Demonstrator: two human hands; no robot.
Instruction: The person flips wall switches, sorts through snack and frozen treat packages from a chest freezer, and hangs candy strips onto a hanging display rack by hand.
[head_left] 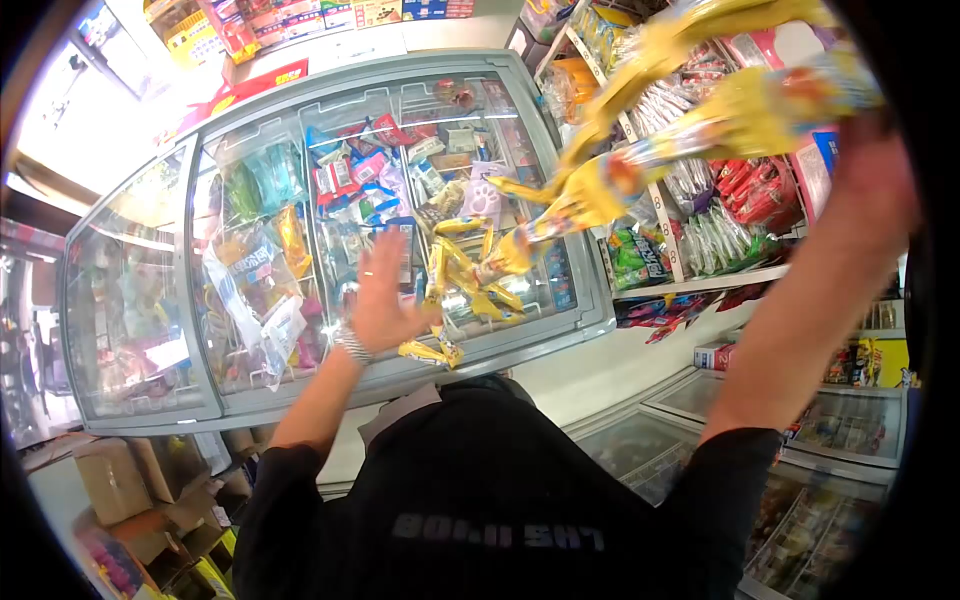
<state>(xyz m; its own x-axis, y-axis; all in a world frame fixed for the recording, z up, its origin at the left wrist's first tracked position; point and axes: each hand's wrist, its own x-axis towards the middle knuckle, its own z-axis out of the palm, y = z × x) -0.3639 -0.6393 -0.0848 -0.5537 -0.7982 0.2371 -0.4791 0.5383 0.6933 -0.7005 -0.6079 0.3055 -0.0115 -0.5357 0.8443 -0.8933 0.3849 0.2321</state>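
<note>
A long linked strip of yellow snack packets (600, 190) hangs from my right hand (873, 170), which is raised at the upper right and blurred. The strip slants down to the left, and its lower packets (462, 270) lie in a loose heap on the glass freezer lid. My left hand (388, 300) is open with its fingers spread, just left of that heap, over the lid. Whether its palm touches the glass I cannot tell. It wears a ring and a striped wrist band, and grips nothing.
The chest freezer (400, 355) holds colourful packaged goods under its glass. A shelf rack (700, 280) with bagged sweets stands at its right end. Lower right is another glass-topped case (640, 440). Cardboard boxes (115, 480) are piled at lower left.
</note>
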